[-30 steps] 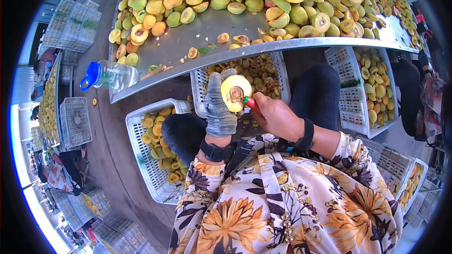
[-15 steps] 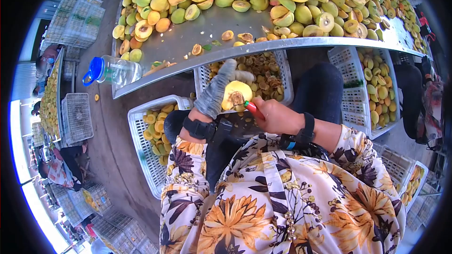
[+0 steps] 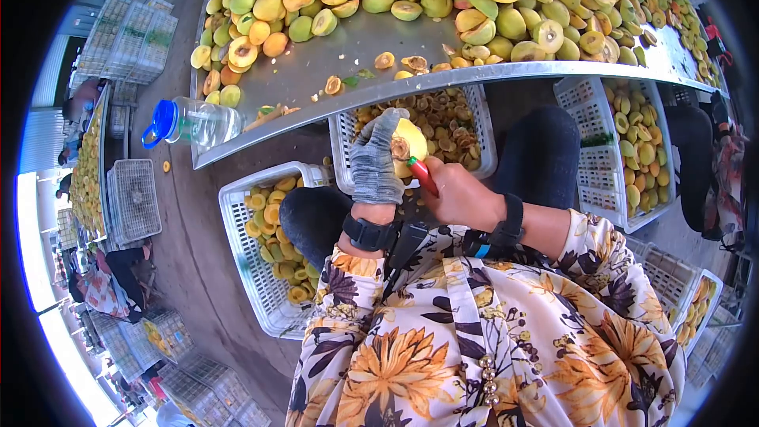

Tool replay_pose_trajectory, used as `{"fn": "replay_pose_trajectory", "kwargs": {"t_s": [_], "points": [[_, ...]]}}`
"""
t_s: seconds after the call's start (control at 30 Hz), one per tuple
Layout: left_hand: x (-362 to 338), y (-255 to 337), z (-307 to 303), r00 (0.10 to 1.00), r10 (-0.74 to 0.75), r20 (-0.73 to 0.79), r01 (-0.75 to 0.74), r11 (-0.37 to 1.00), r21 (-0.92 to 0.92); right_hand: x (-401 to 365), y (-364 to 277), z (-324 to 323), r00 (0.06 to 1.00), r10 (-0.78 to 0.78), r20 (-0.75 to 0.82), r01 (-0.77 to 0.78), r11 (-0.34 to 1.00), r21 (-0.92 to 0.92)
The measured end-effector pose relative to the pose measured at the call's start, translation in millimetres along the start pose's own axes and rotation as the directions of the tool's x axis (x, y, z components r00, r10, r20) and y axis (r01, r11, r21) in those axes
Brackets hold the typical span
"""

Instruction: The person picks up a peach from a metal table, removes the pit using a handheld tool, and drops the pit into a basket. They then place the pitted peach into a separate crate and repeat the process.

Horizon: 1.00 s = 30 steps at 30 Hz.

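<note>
My left hand (image 3: 375, 160), in a grey striped glove, holds a yellow halved fruit (image 3: 413, 141) with its cut face and brown centre turned toward my right hand. Bare and closed, my right hand (image 3: 465, 198) grips a small tool with a red and green handle (image 3: 424, 177), whose tip is at the fruit's brown centre. Both hands are over the near side of a white crate (image 3: 342, 160) holding brownish fruit pieces. Another white crate (image 3: 237, 249) with yellow-green fruit halves stands to the left of my knee.
A metal table (image 3: 332, 51) heaped with halved fruit (image 3: 514, 24) spans the front. On its left corner lies a clear bottle with a blue cap (image 3: 198, 122). To the right stands a fruit-filled crate (image 3: 585, 166). Other people (image 3: 118, 277) sit at the far left and right edges.
My left hand has moved right and turned more upright, its fingers now wrapped round the fruit. The fruit has tilted and shifted slightly up and right. The tool stays at its centre.
</note>
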<state>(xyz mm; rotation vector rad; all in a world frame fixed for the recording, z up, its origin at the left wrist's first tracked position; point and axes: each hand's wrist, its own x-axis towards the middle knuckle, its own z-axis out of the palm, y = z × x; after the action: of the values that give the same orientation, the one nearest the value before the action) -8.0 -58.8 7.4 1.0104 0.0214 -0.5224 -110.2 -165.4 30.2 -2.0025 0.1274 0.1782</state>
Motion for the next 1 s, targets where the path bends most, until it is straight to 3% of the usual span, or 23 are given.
{"fn": "replay_pose_trajectory", "kwargs": {"t_s": [0.03, 0.07, 0.1, 0.13, 0.17, 0.23, 0.3, 0.37, 0.43, 0.47, 0.5, 0.53, 0.63, 0.67, 0.7, 0.77, 0.83, 0.87, 0.9, 0.93, 0.97, 1.0], "points": [[2, 1, 1, 1.0, -0.001, 0.0, 0.001, 1.0, 0.0, 1, -4, 1, 1.0, 0.025, -0.007, -0.025, 0.999, 0.039], [4, 2, 2, 0.993, 0.097, -0.064, -0.09, 0.991, 0.104, 2, -7, 1, 1.0, 0.027, -0.005, -0.026, 0.999, 0.04], [5, 3, 3, 0.973, 0.201, -0.116, -0.173, 0.962, 0.212, 4, -11, 1, 0.994, 0.089, 0.061, -0.097, 0.985, 0.144], [7, 4, 2, 0.972, 0.204, -0.117, -0.176, 0.961, 0.212, 7, -13, 0, 0.981, 0.14, 0.133, -0.169, 0.956, 0.241], [8, 5, 1, 0.969, 0.228, -0.094, -0.202, 0.953, 0.225, 9, -12, 0, 0.981, 0.136, 0.137, -0.166, 0.956, 0.242], [9, 11, 0, 0.966, 0.249, -0.072, -0.226, 0.944, 0.242, 12, -6, 2, 0.999, 0.008, 0.039, -0.012, 0.995, 0.099], [8, 23, 0, 0.988, -0.128, 0.089, 0.135, 0.988, -0.073, 16, 0, 2, 0.999, -0.023, 0.035, 0.023, 1.0, 0.021], [10, 21, -4, 0.992, -0.108, 0.061, 0.113, 0.99, -0.088, 20, 3, 5, 0.998, -0.059, 0.033, 0.06, 0.996, -0.058], [14, 14, -10, 0.996, -0.088, 0.031, 0.091, 0.991, -0.101, 23, -3, 6, 0.994, 0.048, 0.097, -0.059, 0.992, 0.107], [17, 11, -11, 0.995, 0.098, -0.021, -0.096, 0.991, 0.091, 23, -7, 3, 0.994, 0.047, 0.099, -0.058, 0.993, 0.108], [19, 7, -13, 0.957, 0.287, -0.035, -0.265, 0.921, 0.286, 23, -13, -4, 0.956, 0.122, 0.265, -0.192, 0.948, 0.254], [21, 6, -12, 0.957, 0.289, -0.035, -0.268, 0.92, 0.286, 24, -18, -9, 0.887, 0.163, 0.432, -0.338, 0.867, 0.367], [22, 9, -10, 0.949, 0.312, -0.045, -0.283, 0.907, 0.312, 29, -11, -8, 0.87, 0.191, 0.454, -0.351, 0.888, 0.299], [21, 15, -10, 0.997, 0.079, -0.01, -0.077, 0.989, 0.125, 29, -8, -6, 0.87, 0.191, 0.454, -0.351, 0.887, 0.3], [20, 19, -9, 0.986, -0.149, 0.068, 0.153, 0.987, -0.054, 29, -6, -4, 0.887, 0.185, 0.424, -0.303, 0.925, 0.229], [18, 18, -6, 0.993, -0.1, 0.069, 0.104, 0.993, -0.061, 29, -11, -6, 0.903, 0.175, 0.392, -0.251, 0.956, 0.153], [19, 14, -9, 0.997, -0.05, 0.065, 0.054, 0.996, -0.071, 27, -17, -10, 0.799, 0.267, 0.54, -0.509, 0.777, 0.37], [23, 9, -15, 0.989, 0.126, 0.076, -0.136, 0.978, 0.159, 27, -16, -10, 0.796, 0.267, 0.543, -0.511, 0.777, 0.368], [25, 5, -20, 0.949, 0.289, 0.128, -0.316, 0.872, 0.374, 27, -14, -11, 0.742, 0.222, 0.632, -0.594, 0.656, 0.466], [23, 7, -16, 0.948, 0.292, 0.125, -0.317, 0.872, 0.373, 27, -12, -14, 0.688, 0.159, 0.708, -0.67, 0.514, 0.535], [22, 11, -11, 0.976, 0.184, 0.114, -0.208, 0.943, 0.259, 29, -10, -16, 0.686, 0.158, 0.71, -0.67, 0.518, 0.532], [22, 16, -8, 0.99, 0.077, 0.119, -0.094, 0.985, 0.143, 33, -6, -18, 0.67, 0.094, 0.736, -0.691, 0.441, 0.572]]}}
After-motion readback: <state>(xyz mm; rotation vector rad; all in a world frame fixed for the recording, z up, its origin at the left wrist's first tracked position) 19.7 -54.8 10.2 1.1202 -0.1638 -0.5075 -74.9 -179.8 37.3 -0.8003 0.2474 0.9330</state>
